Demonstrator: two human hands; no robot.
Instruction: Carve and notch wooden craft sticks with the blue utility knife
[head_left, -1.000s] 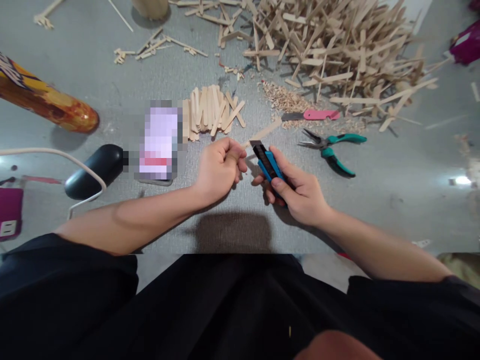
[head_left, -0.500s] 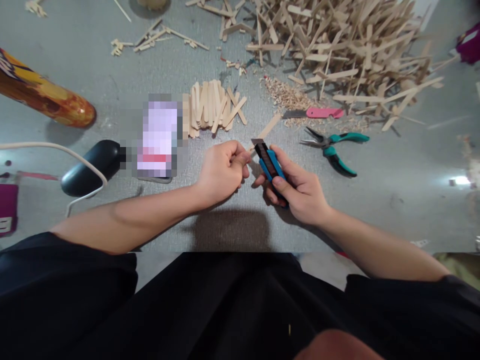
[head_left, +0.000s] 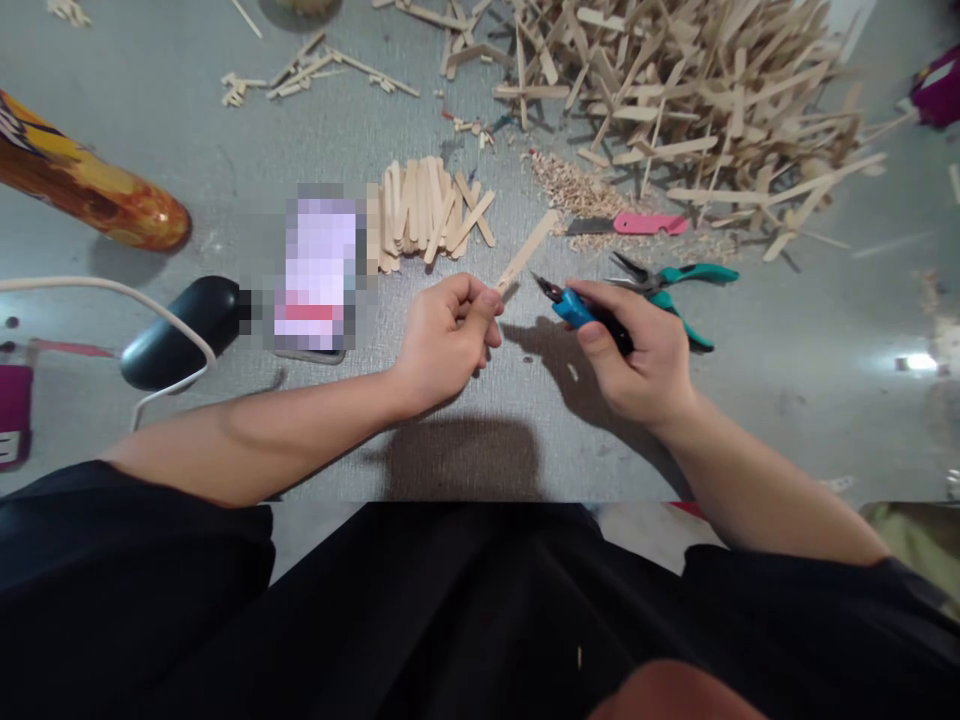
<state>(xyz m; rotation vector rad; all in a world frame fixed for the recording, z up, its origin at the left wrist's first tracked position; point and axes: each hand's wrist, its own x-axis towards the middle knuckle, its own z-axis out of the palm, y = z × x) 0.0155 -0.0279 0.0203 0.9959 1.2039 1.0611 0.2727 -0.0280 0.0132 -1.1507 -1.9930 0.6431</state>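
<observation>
A flat wooden craft stick [head_left: 529,247] slants up and to the right from my left hand [head_left: 451,335], whose thumb and fingers pinch its lower end. My right hand [head_left: 643,350] is closed around a blue and black utility knife [head_left: 574,306]. The knife's dark blade points up and left, a short gap away from the stick. Just beyond my right hand lie pliers [head_left: 694,272] with teal handles, partly hidden by the fingers. A pink-handled knife [head_left: 649,224] rests on wood shavings past the stick's far end.
A row of craft sticks [head_left: 416,205] lies left of the held stick, beside a blurred phone [head_left: 319,270]. A large stick heap [head_left: 697,100] fills the back right. Leftward are a black computer mouse [head_left: 180,333], a white cable [head_left: 97,290] and an orange tube [head_left: 97,185].
My right hand has moved right, taking the utility knife away from the stick and turning it. More of the stick shows now. My left hand has stayed nearly still.
</observation>
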